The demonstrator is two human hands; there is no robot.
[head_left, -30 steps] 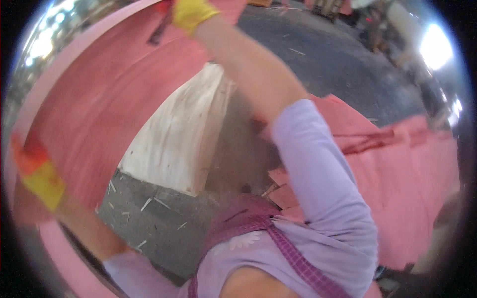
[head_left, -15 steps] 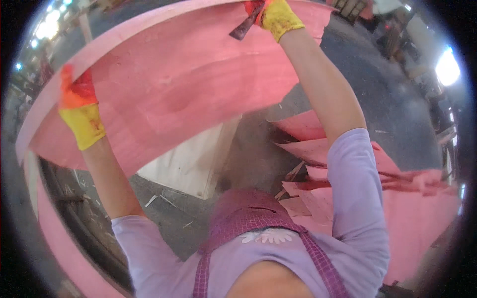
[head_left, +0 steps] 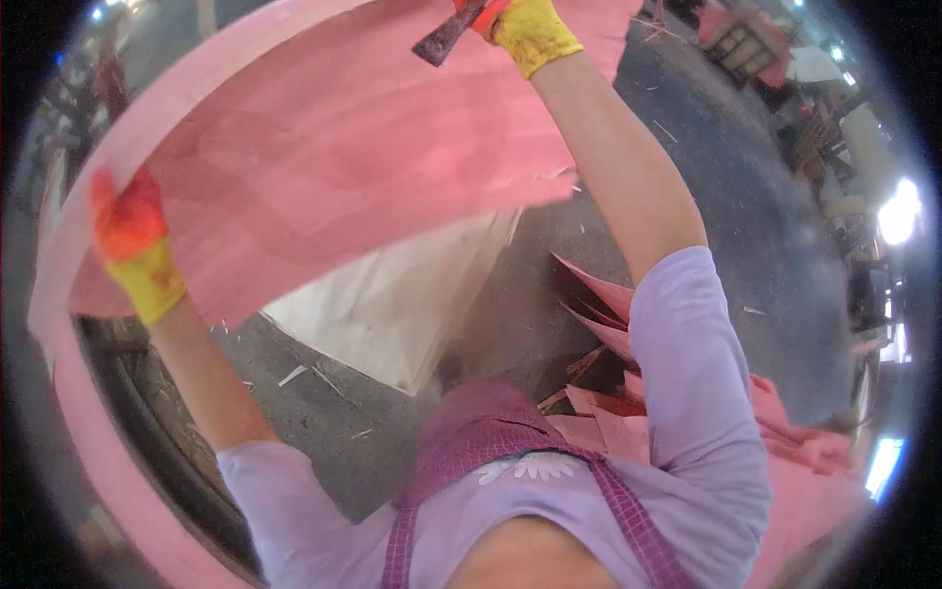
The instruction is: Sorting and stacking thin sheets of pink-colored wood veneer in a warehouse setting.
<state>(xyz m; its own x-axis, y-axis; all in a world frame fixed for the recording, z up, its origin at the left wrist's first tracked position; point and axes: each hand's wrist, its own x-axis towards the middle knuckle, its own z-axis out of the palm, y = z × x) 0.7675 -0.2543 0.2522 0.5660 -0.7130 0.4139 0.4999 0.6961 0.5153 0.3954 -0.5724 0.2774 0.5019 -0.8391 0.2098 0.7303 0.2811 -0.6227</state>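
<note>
A large thin pink sheet (head_left: 353,147), like wood veneer, hangs bowed in front of me. My left hand (head_left: 135,240), in an orange and yellow glove, is closed on its edge at the far left; the fingers are slightly blurred. Up at the top, my right hand (head_left: 528,34) wears a matching glove and is closed around a dark flat-bladed scraper (head_left: 444,39), its blade pointing down and left over the pink surface. The right fingers are partly cut off by the picture's upper rim, so whether they also pinch the sheet I cannot tell.
Pale flat panels (head_left: 392,304) lie low behind the sheet. Torn pink sheets (head_left: 795,476) are heaped by my right side. Another pink strip (head_left: 113,461) curves along the left beside a dark edge. Wood slivers litter the grey floor. Stacked goods (head_left: 741,49) stand at far right.
My left hand has shifted slightly down and left with the sheet's edge. My right hand and the scraper have moved a little left and up. The pink heap sits lower in view.
</note>
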